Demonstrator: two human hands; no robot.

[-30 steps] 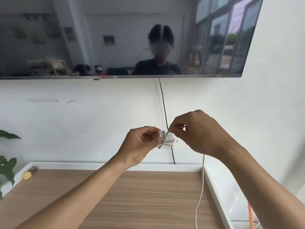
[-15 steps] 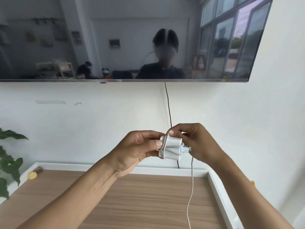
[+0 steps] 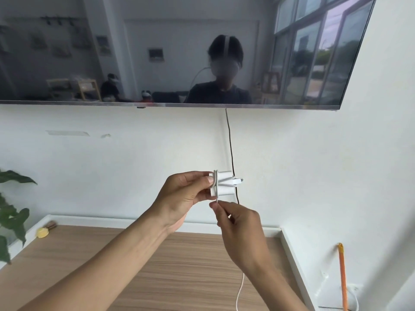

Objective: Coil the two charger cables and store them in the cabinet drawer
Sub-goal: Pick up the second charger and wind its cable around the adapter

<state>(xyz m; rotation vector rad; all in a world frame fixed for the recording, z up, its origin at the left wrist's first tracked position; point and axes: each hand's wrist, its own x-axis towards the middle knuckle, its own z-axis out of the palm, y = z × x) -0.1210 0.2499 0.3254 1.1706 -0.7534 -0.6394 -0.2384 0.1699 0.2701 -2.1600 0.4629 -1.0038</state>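
A white charger plug (image 3: 224,184) is held up in front of the wall, its metal prongs pointing right. My left hand (image 3: 184,198) grips its left end between thumb and fingers. Its thin white cable (image 3: 239,292) is looped around the plug body, then drops past my right wrist toward the cabinet top. My right hand (image 3: 240,227) sits just below the plug and pinches the cable close to the wraps. No second cable and no drawer are in view.
A wood-topped cabinet (image 3: 179,261) with a white rim lies below my arms. A wall-mounted TV (image 3: 170,52) hangs above, with a black cord (image 3: 230,142) running down behind the plug. Plant leaves (image 3: 11,218) at left, a small yellow object (image 3: 42,232) on the cabinet, an orange stick (image 3: 343,277) at right.
My right hand has moved from the top right of the plug to below it, carrying the cable around the plug body. My left hand keeps its hold on the plug.
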